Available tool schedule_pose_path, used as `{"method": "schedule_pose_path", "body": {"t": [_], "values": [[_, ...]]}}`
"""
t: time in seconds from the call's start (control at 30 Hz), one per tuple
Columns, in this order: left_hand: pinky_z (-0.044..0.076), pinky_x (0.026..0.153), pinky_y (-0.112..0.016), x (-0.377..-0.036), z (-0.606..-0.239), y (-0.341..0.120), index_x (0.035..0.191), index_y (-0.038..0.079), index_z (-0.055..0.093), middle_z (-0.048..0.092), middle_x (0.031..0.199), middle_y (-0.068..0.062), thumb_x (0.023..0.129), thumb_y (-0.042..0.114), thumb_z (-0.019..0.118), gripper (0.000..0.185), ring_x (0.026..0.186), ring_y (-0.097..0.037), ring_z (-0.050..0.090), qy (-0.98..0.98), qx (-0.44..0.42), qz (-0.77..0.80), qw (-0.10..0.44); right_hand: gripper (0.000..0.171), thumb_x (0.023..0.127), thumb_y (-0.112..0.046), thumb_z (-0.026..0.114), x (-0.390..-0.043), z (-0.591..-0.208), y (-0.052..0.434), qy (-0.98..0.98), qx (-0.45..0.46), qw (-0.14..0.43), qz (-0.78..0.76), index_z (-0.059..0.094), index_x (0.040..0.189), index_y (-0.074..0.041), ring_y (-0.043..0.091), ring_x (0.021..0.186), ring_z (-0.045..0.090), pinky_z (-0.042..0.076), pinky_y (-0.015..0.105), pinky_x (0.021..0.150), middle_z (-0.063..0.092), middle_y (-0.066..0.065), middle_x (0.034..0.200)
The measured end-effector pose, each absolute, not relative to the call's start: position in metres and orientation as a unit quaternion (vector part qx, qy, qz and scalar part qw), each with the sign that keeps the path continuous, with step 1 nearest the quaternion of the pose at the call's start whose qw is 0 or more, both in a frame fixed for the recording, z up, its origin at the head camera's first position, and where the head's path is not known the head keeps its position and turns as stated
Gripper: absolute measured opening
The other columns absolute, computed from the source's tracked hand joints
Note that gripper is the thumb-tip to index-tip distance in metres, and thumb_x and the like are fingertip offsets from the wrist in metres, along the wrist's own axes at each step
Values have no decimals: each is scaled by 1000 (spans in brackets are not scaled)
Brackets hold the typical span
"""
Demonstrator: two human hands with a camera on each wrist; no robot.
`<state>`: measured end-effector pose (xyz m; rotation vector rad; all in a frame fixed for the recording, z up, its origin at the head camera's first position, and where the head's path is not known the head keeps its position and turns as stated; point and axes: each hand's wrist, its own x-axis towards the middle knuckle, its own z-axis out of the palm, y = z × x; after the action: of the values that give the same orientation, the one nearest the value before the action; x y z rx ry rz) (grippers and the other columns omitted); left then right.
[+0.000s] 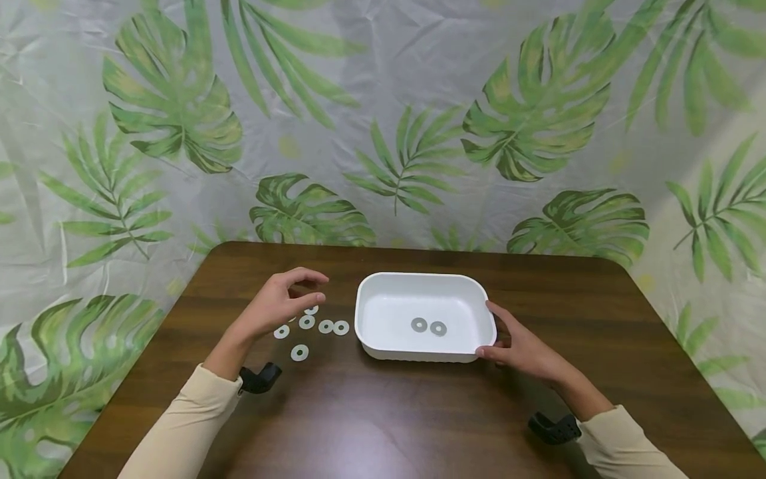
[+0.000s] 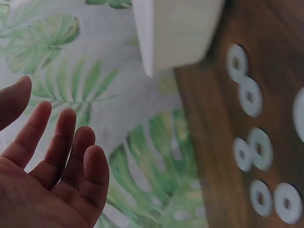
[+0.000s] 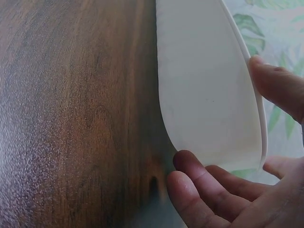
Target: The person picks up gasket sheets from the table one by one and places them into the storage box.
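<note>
A white plastic tub (image 1: 383, 347) sits on the table with two flat grey washers (image 1: 419, 324) on its floor. My right hand (image 1: 519, 344) holds the tub at its right end. In the right wrist view, the thumb (image 3: 275, 83) lies on the rim and the fingers (image 3: 209, 185) curve against the wall lower down. Left of the tub, my left hand (image 1: 281, 305) hovers over several loose washers (image 1: 300, 352), its fingers loosely bent and nothing between them. Some of these washers are partly hidden under that hand; the left wrist view shows more of the washers (image 2: 250, 96) lying in pairs.
The dark wooden table (image 1: 371, 412) ends at a leaf-patterned cloth (image 1: 407, 80) hanging behind it. A black band (image 1: 260, 378) sits on the left wrist and another black band (image 1: 553, 428) on the right.
</note>
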<state>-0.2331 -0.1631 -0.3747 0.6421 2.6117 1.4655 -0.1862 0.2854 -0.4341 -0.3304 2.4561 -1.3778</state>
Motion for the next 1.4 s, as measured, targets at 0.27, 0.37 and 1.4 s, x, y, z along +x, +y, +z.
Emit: {"method": "schedule_pose_path", "body": {"t": [0.27, 0.37, 1.4], "values": [[55, 79, -35, -231, -403, -167, 124, 11, 66, 67, 121, -17, 94, 21, 69, 32, 103, -31, 70, 858, 196, 470, 63, 100, 90, -24, 74, -177, -439, 288, 856, -107, 158, -481, 4, 159, -10, 22, 86, 64, 55, 33, 67, 32, 35, 149], [55, 83, -37, -230, -411, -166, 123, 11, 66, 67, 123, -18, 93, 20, 68, 31, 107, -31, 67, 861, 200, 465, 61, 100, 90, -24, 74, -173, -441, 289, 855, -105, 159, -482, 4, 159, -10, 21, 85, 64, 55, 33, 67, 33, 35, 148], [52, 78, -21, -220, -417, -224, 129, 4, 62, 64, 129, -19, 97, 26, 64, 38, 105, -28, 66, 892, 117, 435, 49, 98, 91, -20, 72, -193, -428, 285, 857, -101, 175, -474, 2, 160, -15, 31, 96, 65, 55, 38, 71, 37, 32, 146]]}}
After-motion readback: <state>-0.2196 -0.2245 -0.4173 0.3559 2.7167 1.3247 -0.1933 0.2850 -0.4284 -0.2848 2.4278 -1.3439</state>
